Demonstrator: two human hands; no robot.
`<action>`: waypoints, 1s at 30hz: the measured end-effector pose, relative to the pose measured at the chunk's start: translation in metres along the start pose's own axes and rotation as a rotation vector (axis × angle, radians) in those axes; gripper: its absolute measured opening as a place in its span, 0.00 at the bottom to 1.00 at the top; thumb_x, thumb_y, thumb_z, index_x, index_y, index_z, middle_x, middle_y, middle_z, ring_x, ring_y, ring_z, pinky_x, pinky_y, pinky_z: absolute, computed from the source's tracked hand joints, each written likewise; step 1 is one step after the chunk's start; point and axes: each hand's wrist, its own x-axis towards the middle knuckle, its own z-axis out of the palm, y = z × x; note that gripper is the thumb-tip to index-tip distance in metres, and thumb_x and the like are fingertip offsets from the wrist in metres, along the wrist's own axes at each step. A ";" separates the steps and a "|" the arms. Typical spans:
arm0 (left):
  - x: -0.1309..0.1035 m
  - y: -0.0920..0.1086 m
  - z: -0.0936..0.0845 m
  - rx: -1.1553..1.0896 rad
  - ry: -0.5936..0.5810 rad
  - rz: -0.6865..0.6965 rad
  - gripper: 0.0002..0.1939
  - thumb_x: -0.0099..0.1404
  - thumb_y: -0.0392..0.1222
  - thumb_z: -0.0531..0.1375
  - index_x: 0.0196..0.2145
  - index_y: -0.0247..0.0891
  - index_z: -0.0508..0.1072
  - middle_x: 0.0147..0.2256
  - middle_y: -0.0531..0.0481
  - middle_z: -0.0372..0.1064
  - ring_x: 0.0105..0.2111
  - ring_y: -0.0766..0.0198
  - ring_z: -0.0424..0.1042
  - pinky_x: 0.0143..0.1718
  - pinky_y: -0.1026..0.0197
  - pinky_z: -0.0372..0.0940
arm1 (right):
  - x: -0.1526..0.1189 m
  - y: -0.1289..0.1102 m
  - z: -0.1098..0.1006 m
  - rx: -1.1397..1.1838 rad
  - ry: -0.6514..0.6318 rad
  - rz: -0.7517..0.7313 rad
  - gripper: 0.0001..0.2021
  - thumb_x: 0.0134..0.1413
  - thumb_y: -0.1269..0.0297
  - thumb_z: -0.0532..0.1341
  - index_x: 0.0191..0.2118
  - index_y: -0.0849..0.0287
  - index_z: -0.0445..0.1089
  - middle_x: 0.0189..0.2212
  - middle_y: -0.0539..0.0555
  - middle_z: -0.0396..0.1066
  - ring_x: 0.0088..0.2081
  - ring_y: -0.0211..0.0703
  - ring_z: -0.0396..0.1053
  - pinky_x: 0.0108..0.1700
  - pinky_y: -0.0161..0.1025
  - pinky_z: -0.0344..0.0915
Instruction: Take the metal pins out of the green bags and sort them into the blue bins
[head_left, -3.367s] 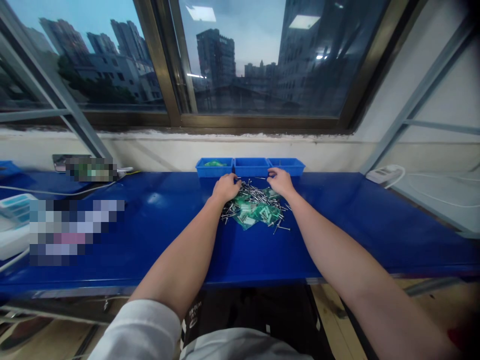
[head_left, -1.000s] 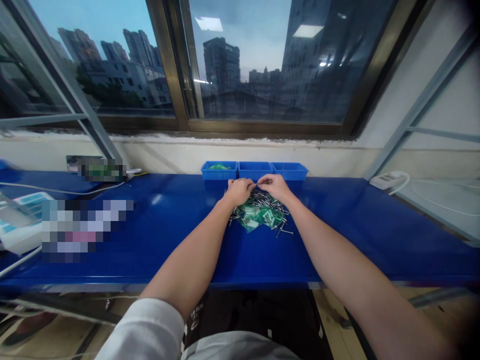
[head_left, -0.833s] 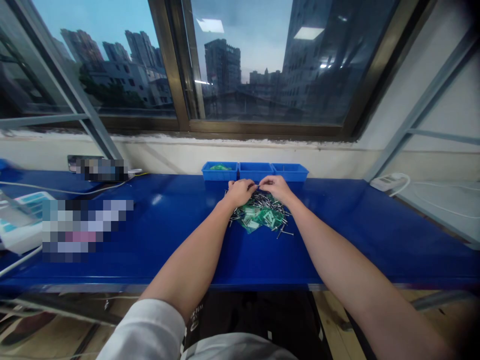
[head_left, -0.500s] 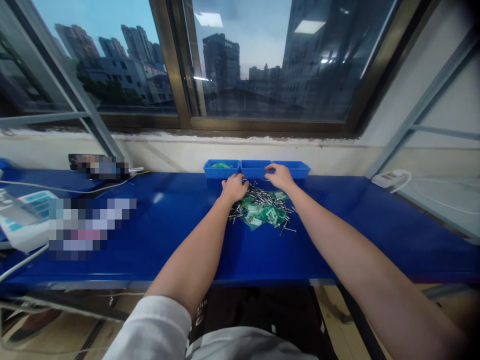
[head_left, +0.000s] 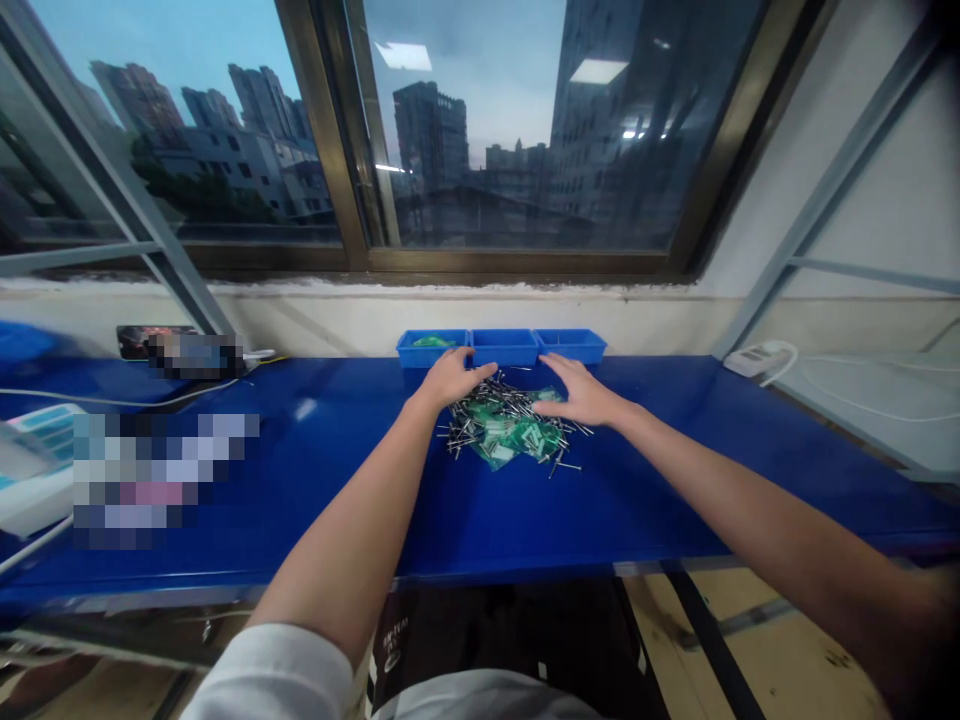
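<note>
Now I'm holding L hand (head_left: 450, 380) & R hand (head_left: 586, 395) apart, both spread, by ctr-frame metal pcs (head_left: 511, 398); going gently's prob. wise.

Left fingers (head_left: 481, 374) and right fingers (head_left: 555, 408) flank metal fasteners (head_left: 513, 398) and green packets (head_left: 531, 437)

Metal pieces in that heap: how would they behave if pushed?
The metal pieces look shiny and straight, so probably stiff. Being slim, they may roll on the smooth table. Lying crossed, they might snag one another.

The right hand (head_left: 589, 395) hides some metal pieces (head_left: 508, 397).
</note>
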 end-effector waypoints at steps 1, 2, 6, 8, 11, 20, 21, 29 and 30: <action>-0.002 -0.003 -0.006 0.005 -0.083 -0.001 0.40 0.56 0.67 0.52 0.58 0.39 0.59 0.58 0.41 0.57 0.56 0.49 0.59 0.51 0.55 0.59 | -0.015 -0.002 -0.002 -0.017 -0.046 -0.014 0.49 0.41 0.39 0.60 0.66 0.50 0.38 0.66 0.59 0.36 0.64 0.64 0.37 0.60 0.62 0.44; -0.005 -0.008 -0.013 0.022 -0.157 0.007 0.43 0.54 0.68 0.53 0.60 0.40 0.55 0.60 0.41 0.53 0.58 0.48 0.57 0.51 0.53 0.59 | -0.029 -0.005 -0.003 -0.036 -0.098 -0.020 0.52 0.39 0.37 0.60 0.66 0.49 0.33 0.66 0.58 0.32 0.65 0.65 0.33 0.60 0.63 0.43; -0.041 -0.031 -0.034 0.084 -0.334 0.096 0.57 0.47 0.68 0.58 0.65 0.40 0.38 0.64 0.39 0.39 0.62 0.43 0.47 0.55 0.49 0.54 | -0.073 -0.021 0.008 -0.124 -0.205 0.052 0.58 0.36 0.32 0.57 0.64 0.50 0.20 0.66 0.58 0.18 0.64 0.70 0.25 0.59 0.68 0.36; -0.066 -0.040 -0.036 0.121 -0.373 0.154 0.64 0.43 0.69 0.60 0.65 0.37 0.31 0.65 0.37 0.32 0.63 0.41 0.42 0.58 0.46 0.49 | -0.079 -0.027 0.019 -0.164 -0.227 0.147 0.59 0.35 0.30 0.55 0.64 0.51 0.19 0.65 0.58 0.13 0.63 0.72 0.23 0.59 0.68 0.34; -0.089 -0.045 -0.026 0.193 -0.372 0.228 0.68 0.39 0.71 0.60 0.65 0.34 0.30 0.65 0.35 0.26 0.63 0.39 0.33 0.61 0.44 0.40 | -0.064 -0.032 0.033 -0.160 -0.242 0.243 0.61 0.34 0.28 0.53 0.64 0.54 0.17 0.64 0.60 0.12 0.63 0.72 0.22 0.60 0.66 0.34; -0.042 -0.029 0.013 0.210 -0.323 0.099 0.68 0.37 0.73 0.58 0.65 0.28 0.38 0.65 0.34 0.30 0.63 0.41 0.34 0.62 0.49 0.39 | 0.022 -0.012 0.053 0.013 -0.143 0.155 0.62 0.31 0.32 0.60 0.66 0.58 0.29 0.66 0.64 0.32 0.65 0.63 0.34 0.63 0.57 0.39; -0.037 -0.027 0.017 0.201 -0.316 0.095 0.66 0.38 0.73 0.58 0.64 0.29 0.39 0.65 0.34 0.31 0.63 0.42 0.35 0.62 0.49 0.40 | 0.027 -0.008 0.055 0.046 -0.119 0.129 0.60 0.32 0.34 0.61 0.66 0.58 0.31 0.66 0.64 0.34 0.65 0.62 0.37 0.63 0.55 0.41; -0.014 -0.018 0.028 0.111 -0.227 0.082 0.66 0.36 0.71 0.62 0.64 0.34 0.42 0.65 0.34 0.31 0.63 0.42 0.36 0.61 0.47 0.41 | 0.060 0.001 0.066 0.228 0.068 0.118 0.43 0.40 0.52 0.64 0.62 0.61 0.51 0.60 0.62 0.54 0.60 0.53 0.54 0.59 0.47 0.52; -0.011 -0.018 0.026 0.100 -0.235 0.091 0.66 0.35 0.70 0.63 0.64 0.35 0.42 0.65 0.35 0.31 0.64 0.42 0.35 0.62 0.47 0.40 | 0.063 -0.001 0.066 0.234 0.089 0.136 0.40 0.41 0.54 0.64 0.61 0.62 0.54 0.58 0.61 0.58 0.58 0.52 0.57 0.58 0.45 0.54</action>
